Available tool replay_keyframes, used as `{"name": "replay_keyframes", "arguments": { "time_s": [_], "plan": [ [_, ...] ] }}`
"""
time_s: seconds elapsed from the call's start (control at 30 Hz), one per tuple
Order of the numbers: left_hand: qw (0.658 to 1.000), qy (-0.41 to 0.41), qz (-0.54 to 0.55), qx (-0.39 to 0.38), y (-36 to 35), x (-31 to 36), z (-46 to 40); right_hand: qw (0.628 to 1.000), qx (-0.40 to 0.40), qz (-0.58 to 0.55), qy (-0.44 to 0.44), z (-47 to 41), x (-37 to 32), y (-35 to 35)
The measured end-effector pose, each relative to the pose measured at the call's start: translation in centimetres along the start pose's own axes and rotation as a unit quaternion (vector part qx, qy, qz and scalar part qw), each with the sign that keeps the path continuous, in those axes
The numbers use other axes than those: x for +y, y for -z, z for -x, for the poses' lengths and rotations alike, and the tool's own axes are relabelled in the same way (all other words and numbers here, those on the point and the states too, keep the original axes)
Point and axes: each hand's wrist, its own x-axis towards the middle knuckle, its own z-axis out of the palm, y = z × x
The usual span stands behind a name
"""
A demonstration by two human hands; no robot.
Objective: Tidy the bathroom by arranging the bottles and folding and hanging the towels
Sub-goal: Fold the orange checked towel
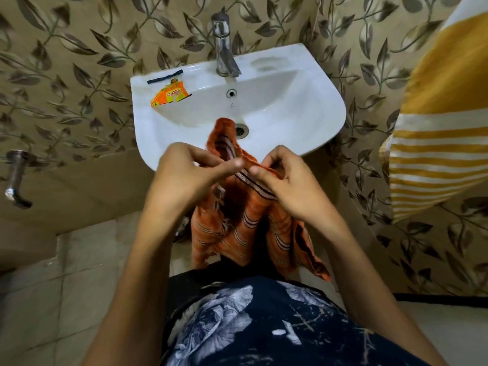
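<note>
Both hands hold an orange striped towel [245,220] in front of the white sink [311,101], at the near rim of the basin. The left hand [184,175] has its fingers [227,166] curled around the upper edge of the cloth, the forefinger stretched toward the other hand. The right hand [285,180] pinches the same edge, its fingers [260,171] clamped on a fold with dark and pale stripes. The two hands sit just beside each other, fingertips nearly touching. One corner of the towel stands up above the hands and reaches over the basin near the drain [240,130]; the rest hangs down in loose folds between the forearms, toward the person's dark patterned shirt [264,326].

On the sink's left rim lies an orange sachet wrapper [169,95]. A chrome tap [224,46] stands at the back of the basin. A yellow and white striped towel [435,128] hangs at the right against the leaf-patterned wall tiles [79,62]. A second metal tap [15,178] projects from the wall at the left, well apart from the sink
</note>
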Motion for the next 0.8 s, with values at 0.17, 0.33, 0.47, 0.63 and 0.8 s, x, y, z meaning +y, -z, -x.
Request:
{"name": "replay_keyframes", "arguments": {
  "time_s": [0.17,0.33,0.47,0.63,0.8],
  "plan": [
    [0.991,0.058,0.034,-0.118,-1.8,0.9,-0.1,0.995,-0.029,-0.067,0.064,0.5,-1.3,-0.9],
    [0.970,0.130,0.177,-0.102,-2.5,0.4,-0.8,0.988,-0.018,-0.113,0.103,0.6,-1.0,-0.5],
    [0.972,0.115,0.196,-0.059,-2.7,0.5,-0.8,0.988,-0.019,-0.100,0.112,0.7,-0.7,-0.4],
    [0.971,0.073,0.229,-0.015,-2.3,0.8,-0.8,0.993,-0.046,-0.037,0.098,0.5,1.2,0.3],
    [0.966,0.022,0.259,0.020,-1.4,0.9,-0.9,0.997,-0.041,0.023,0.058,0.4,2.8,0.0]
  ]
}}
